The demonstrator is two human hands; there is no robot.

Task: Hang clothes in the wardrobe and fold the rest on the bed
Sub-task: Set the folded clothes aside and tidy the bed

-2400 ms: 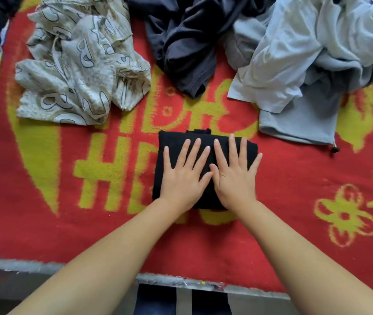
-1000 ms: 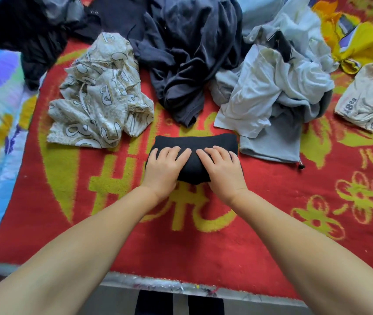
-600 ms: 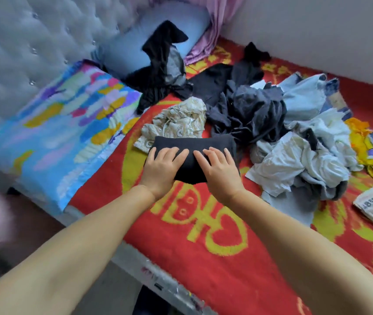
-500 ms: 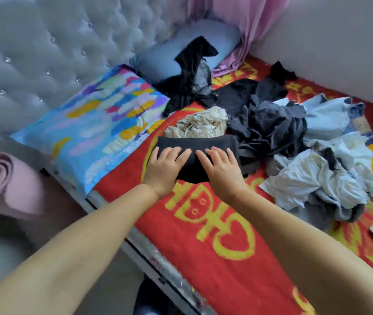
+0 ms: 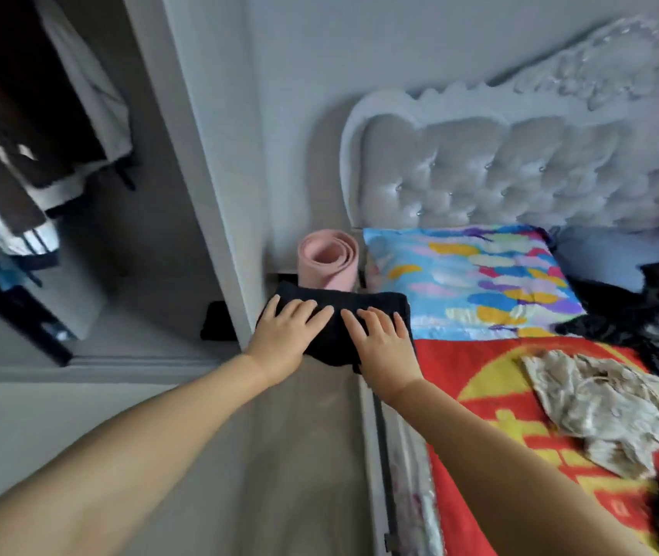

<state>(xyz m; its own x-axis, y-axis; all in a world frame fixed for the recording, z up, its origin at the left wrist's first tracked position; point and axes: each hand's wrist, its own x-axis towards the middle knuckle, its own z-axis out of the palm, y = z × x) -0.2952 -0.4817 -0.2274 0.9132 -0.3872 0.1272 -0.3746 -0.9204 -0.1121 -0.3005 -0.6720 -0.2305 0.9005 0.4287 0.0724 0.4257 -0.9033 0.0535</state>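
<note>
— Where was the folded black garment (image 5: 339, 319)?

— Off the bed, carried between both hands over the grey floor (image 5: 299, 455), level with the head corner of the bed (image 5: 520, 415) and in front of the rolled pink mat (image 5: 327, 260) standing in the gap by the wall.

— How were the hands set?

— The left hand (image 5: 283, 343) gripped the garment's left end, the right hand (image 5: 384, 347) its right end. On each, the fingers lay slightly spread over the top of the cloth; the thumbs were hidden underneath, so both hands seemed to be clamped on the bundle from above and below.

— And the wardrobe?

— The wardrobe (image 5: 39, 174) stood open at the left, beyond a white upright frame (image 5: 207, 174). Dark and pale clothes hung inside, blurred. A small dark shape sat on its floor near the frame; I could not tell what it was.

— What was on the bed?

— A red and yellow blanket (image 5: 480, 395), with a multicoloured pillow (image 5: 480, 282) at the head edge against the tufted grey headboard (image 5: 500, 174). A cream patterned garment (image 5: 600, 407) lay crumpled near the right edge, with black clothing (image 5: 632, 315) heaped beside the pillow.
</note>
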